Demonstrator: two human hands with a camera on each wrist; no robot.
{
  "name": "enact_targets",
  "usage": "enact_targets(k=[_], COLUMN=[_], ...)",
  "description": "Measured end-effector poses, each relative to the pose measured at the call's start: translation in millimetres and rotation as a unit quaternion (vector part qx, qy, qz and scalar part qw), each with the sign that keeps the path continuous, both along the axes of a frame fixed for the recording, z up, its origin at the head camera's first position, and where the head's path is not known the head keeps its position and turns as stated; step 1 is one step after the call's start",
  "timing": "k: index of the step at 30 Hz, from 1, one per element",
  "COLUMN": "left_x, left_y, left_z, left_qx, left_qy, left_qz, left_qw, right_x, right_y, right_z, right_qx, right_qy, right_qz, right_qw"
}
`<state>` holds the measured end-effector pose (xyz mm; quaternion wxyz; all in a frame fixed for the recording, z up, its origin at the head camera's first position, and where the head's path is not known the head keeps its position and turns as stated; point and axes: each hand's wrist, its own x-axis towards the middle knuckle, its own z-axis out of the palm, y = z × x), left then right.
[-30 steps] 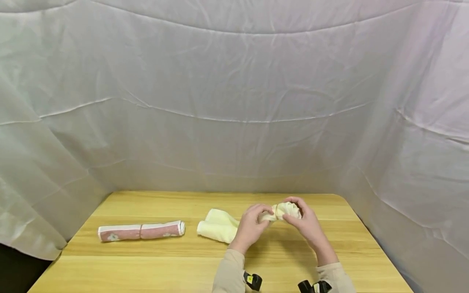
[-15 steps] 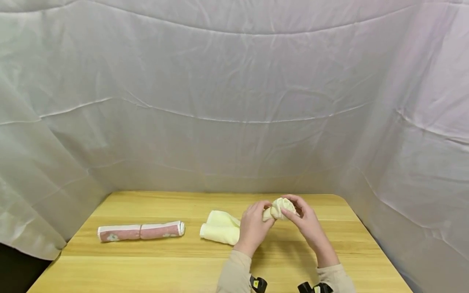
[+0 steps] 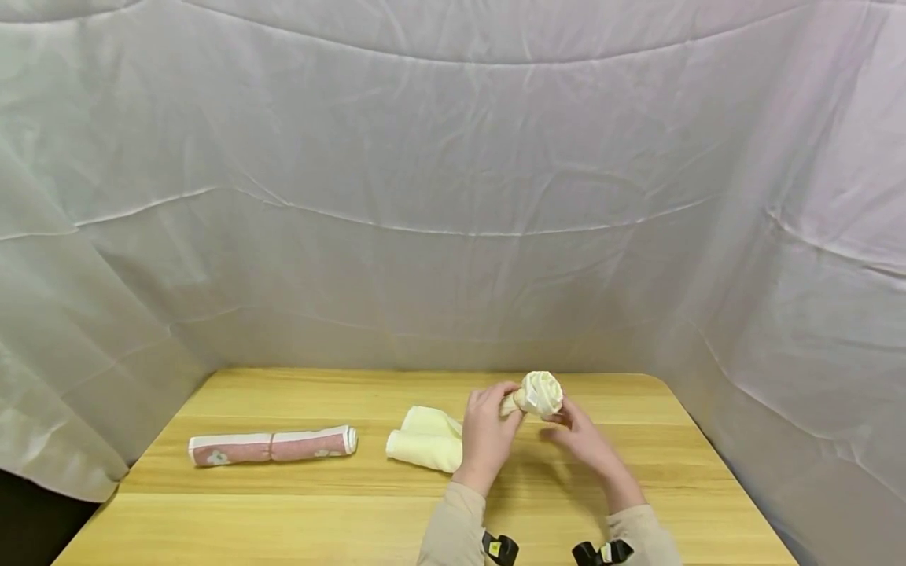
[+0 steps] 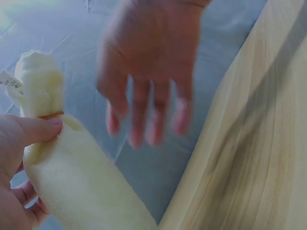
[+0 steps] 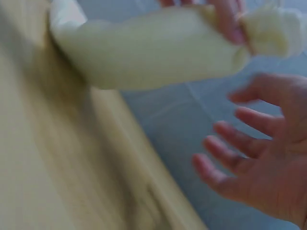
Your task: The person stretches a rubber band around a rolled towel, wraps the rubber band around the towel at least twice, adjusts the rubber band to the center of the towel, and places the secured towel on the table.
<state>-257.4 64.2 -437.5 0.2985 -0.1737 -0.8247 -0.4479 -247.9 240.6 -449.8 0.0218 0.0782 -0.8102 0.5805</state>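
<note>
A pale yellow rolled towel [image 3: 425,442] runs from the table up into my left hand [image 3: 487,434], with its bunched, rose-like end [image 3: 542,393] tilted up. An elastic band [image 4: 50,115] cinches it just below that end, and a small white label [image 4: 10,81] sticks out beside it. My left thumb lies along the band while the fingers curl behind the roll. Apart from the towel, my right hand [image 5: 271,160] has its fingers spread and loosely bent, holding nothing. In the left wrist view, the right hand [image 4: 153,52] is blurred, fingers pointing down.
To the left on the wooden table [image 3: 297,527] lies a pink and white rolled towel [image 3: 311,446] with a band [image 3: 271,446] round its middle. Pale grey curtains [image 3: 453,275] enclose the table at the back and sides.
The bunched end has risen and tipped up toward the left. My right hand has released it and drawn slightly down; my left hand still grips at the band.
</note>
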Motion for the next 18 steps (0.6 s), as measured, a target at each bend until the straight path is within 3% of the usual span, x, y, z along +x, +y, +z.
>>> enact_targets(k=[3, 9, 18], left_x=[0.8, 1.2, -1.0], left_y=[0, 1, -6], left_z=[1.6, 3.5, 5.3], left_qx=[0.025, 0.084, 0.207], left_qy=[-0.001, 0.009, -0.055], left_qz=[-0.01, -0.025, -0.061], left_qw=[0.9996, 0.9961, 0.9748], right_x=[-0.6, -1.2, -4.8], right_y=[-10, -40, -43], right_z=[-11.0, -24.5, -26.2], right_qx=[0.063, 0.093, 0.007], right_qy=[-0.03, -0.015, 0.0], right_qz=[0.04, 0.054, -0.01], right_qw=[0.997, 0.994, 1.0])
